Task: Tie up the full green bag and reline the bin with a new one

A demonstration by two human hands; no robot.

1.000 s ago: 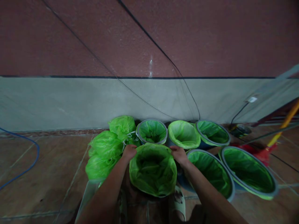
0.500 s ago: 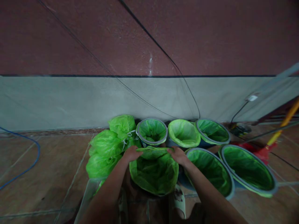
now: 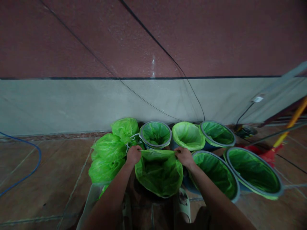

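Observation:
Between my two arms a green trash bag (image 3: 159, 182) lines a bin whose body is mostly hidden beneath it. My left hand (image 3: 133, 155) is closed on the bag's far left rim. On the far right of the same rim, my right hand (image 3: 184, 156) pinches the plastic. The far edge is stretched fairly straight between both hands, and the bag's mouth gapes toward me. Just behind stands a grey-rimmed bin (image 3: 155, 146) with a green liner. Beside it, a bin with a lighter green bag (image 3: 188, 135) folded over its rim has no grey ring showing.
Several filled green bags (image 3: 109, 148) are heaped at the left, near a pale container edge (image 3: 87, 204). More lined bins (image 3: 216, 175) stand at the right. A red dustpan-like object (image 3: 266, 156) and yellow pole (image 3: 291, 124) lie beyond. A blue hose (image 3: 39, 156) curves across the left floor.
Both hands have closed more tightly on the rim and shifted slightly upward. The bag's far edge is now pulled straighter; its near edge has risen a little.

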